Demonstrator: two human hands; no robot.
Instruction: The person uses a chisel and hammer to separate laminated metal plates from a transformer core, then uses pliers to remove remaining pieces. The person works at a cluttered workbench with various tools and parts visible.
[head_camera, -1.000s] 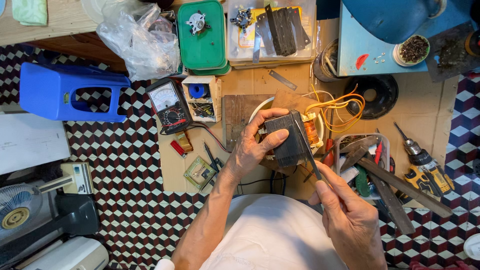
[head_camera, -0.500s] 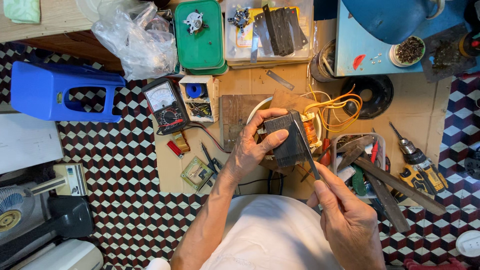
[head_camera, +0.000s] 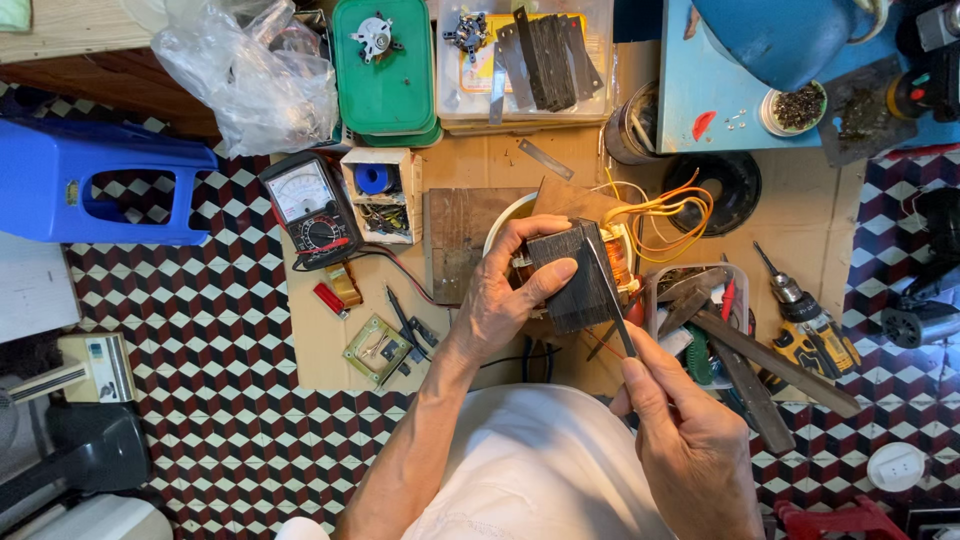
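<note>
Frame centre: left hand (head_camera: 505, 300) closed around dark laminated transformer core with copper winding and yellow leads (head_camera: 580, 275). Right hand (head_camera: 690, 440), lower right, pinches thin flat metal strip (head_camera: 610, 295) against core's face. Analogue multimeter (head_camera: 308, 208) upper left.

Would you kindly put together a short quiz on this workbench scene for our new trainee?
1. True or false: the left hand holds the transformer core.
2. Which lies left of the small parts box? A) drill B) multimeter C) blue bucket
3. Fill in: the right hand pinches a thin metal ____ against the core.

Key:
1. True; the fingers wrap its dark laminated stack, with orange wires trailing behind.
2. B; the multimeter is to its left, the drill far right.
3. Strip; its upper end meets the stack.
</note>
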